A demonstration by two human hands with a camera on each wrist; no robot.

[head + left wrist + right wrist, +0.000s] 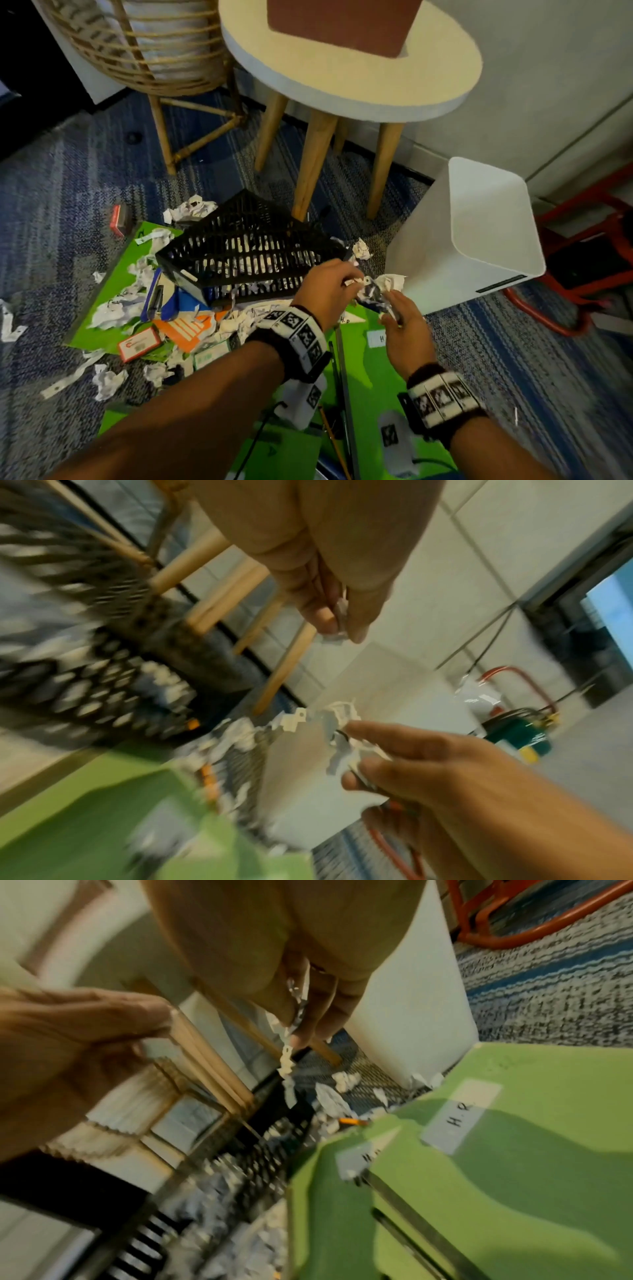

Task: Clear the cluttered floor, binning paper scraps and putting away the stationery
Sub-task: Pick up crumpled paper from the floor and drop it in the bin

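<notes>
Pinching paper scraps (383, 286), left hand (329, 287) and right hand (406, 329) hover beside white bin (479, 240).

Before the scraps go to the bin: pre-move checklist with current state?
1. Left hand pinches a paper scrap: ok.
2. Right hand holds crumpled paper: ok.
3. White bin close beside both hands: ok.
4. Bin opening reachable: cannot tell, only its closed walls show.
5. Floor cleared: not ok, scraps still lie around the black basket and green folders.
6. Stationery put away: not ok, a pencil lies on the floor.
</notes>
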